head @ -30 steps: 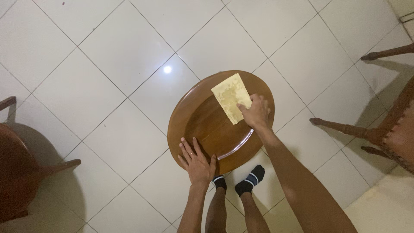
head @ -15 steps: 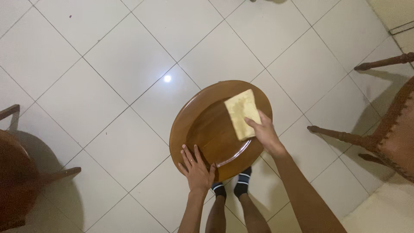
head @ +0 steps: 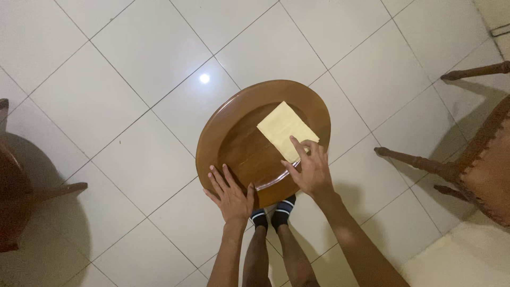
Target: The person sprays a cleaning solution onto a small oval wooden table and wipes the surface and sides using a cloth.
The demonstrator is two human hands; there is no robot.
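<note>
**Wiping the round table top: cloth pass near the front rim**

The step in hand appears to be a wiping stroke across the glossy round brown wooden table top [head: 241, 143], which stands on the white tiled floor [head: 122, 106]. The folded rectangular pale yellow cloth [head: 284, 129] lies flat on the recessed centre of the top, toward the 2 o'clock side of the disc.

The right hand [head: 309, 171] sits at the 5 o'clock corner of the cloth. Its fingers [head: 297, 148] are spread and extended, pressing down on that corner rather than pinching it (no fold of cloth is gathered between them). Most of the cloth extends from the fingertips toward 11 o'clock, uncovered.

The left hand [head: 231, 194] rests palm-down on the raised rim at 6 o'clock, fingers splayed flat and gripping nothing; it appears to steady the table.

Judged from this position, the next move calls for steady downward pressure so that the cloth slides with the fingers instead of slipping out from under them, with the left hand bracing the rim throughout.

Two feet in dark socks [head: 272, 212] stand just below the rim. A brown wooden chair with carved legs [head: 478, 159] stands at 3 o'clock, well apart.
</note>
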